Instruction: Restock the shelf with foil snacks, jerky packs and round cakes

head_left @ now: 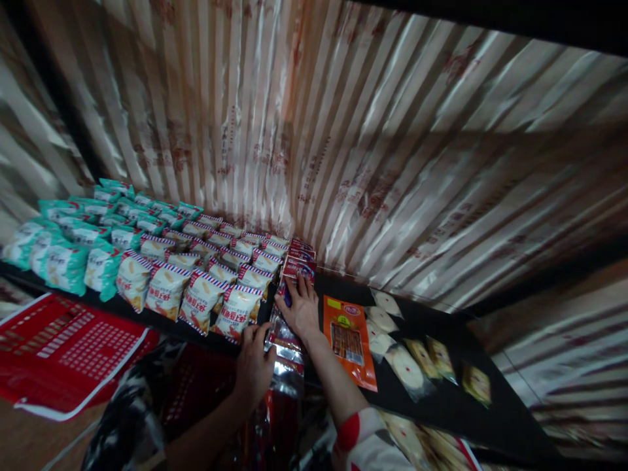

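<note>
A row of red and purple snack packets (pixel 298 267) runs from the back of the black shelf to its front edge, joining a shiny silver and red strip of packets (pixel 287 356) that hangs over the edge. My right hand (pixel 300 307) lies on these packets with its fingers spread. At the front edge, my left hand (pixel 255 360) has its fingers curled beside the strip and appears to grip its left side; the exact contact is dim. White snack bags with striped tops (pixel 203 301) stand just left of both hands. An orange pouch (pixel 347 337) lies right of my right forearm.
Teal and white bags (pixel 66 265) fill the shelf's left end. Round pale packs (pixel 405 366) and small yellow packs (pixel 475 384) lie to the right. Wrinkled plastic sheeting (pixel 343 144) hangs behind. A red basket (pixel 73 353) sits below the shelf at left.
</note>
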Demonstrator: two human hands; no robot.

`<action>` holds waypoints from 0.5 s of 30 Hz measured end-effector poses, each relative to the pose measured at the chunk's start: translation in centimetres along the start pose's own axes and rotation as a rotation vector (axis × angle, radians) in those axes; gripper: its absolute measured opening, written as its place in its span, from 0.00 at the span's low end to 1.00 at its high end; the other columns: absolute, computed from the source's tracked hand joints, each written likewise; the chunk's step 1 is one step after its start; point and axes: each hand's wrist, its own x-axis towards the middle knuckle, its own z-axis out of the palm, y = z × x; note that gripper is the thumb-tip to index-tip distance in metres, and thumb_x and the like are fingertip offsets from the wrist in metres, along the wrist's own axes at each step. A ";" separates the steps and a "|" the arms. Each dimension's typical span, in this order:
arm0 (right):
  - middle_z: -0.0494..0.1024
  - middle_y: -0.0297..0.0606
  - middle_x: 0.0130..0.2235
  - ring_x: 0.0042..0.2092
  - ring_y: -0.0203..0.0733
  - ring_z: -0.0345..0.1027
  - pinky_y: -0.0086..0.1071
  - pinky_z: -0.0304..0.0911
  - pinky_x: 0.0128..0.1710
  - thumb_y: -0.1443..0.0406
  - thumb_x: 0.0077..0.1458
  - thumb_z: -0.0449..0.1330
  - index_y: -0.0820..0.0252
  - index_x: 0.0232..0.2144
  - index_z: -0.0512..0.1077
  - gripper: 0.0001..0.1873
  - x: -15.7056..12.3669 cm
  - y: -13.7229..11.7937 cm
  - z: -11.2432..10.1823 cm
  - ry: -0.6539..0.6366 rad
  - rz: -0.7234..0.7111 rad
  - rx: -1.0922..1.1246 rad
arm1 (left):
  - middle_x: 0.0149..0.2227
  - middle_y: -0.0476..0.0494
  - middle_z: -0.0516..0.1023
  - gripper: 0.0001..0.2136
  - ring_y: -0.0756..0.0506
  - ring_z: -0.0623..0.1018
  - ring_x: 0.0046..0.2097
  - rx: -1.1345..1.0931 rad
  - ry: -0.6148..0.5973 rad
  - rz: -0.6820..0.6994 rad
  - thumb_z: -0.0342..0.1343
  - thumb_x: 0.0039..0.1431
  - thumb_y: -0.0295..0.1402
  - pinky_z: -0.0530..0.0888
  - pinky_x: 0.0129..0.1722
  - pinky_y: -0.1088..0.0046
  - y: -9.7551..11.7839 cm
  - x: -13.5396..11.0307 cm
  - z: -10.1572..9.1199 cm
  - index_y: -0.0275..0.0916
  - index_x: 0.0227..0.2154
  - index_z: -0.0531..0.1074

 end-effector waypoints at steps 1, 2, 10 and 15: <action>0.56 0.46 0.63 0.64 0.52 0.43 0.46 0.48 0.57 0.52 0.56 0.52 0.54 0.57 0.60 0.29 0.0 0.0 0.0 0.010 -0.011 0.000 | 0.45 0.39 0.64 0.21 0.43 0.70 0.50 -0.015 -0.004 0.003 0.49 0.50 0.22 0.68 0.50 0.65 -0.2 0.0 0.1 0.35 0.49 0.66; 0.56 0.46 0.62 0.64 0.53 0.43 0.46 0.47 0.57 0.52 0.56 0.52 0.55 0.57 0.61 0.29 0.0 0.0 0.0 0.020 -0.021 0.000 | 0.45 0.39 0.65 0.21 0.43 0.70 0.49 -0.030 -0.003 0.005 0.49 0.50 0.23 0.69 0.49 0.66 -0.4 0.0 0.2 0.34 0.50 0.65; 0.57 0.49 0.62 0.63 0.52 0.44 0.47 0.47 0.57 0.52 0.56 0.51 0.57 0.57 0.61 0.29 -0.2 0.2 0.0 0.082 -0.044 0.018 | 0.45 0.39 0.65 0.21 0.46 0.72 0.40 -0.076 -0.001 -0.001 0.47 0.51 0.25 0.72 0.43 0.67 -0.9 -0.2 0.4 0.35 0.50 0.64; 0.55 0.49 0.63 0.64 0.51 0.41 0.46 0.46 0.58 0.53 0.57 0.50 0.59 0.57 0.60 0.29 -0.6 0.1 -0.3 0.066 -0.040 0.058 | 0.46 0.38 0.64 0.20 0.48 0.73 0.35 -0.088 0.005 0.018 0.46 0.53 0.28 0.72 0.41 0.66 -1.2 -0.8 0.2 0.34 0.50 0.64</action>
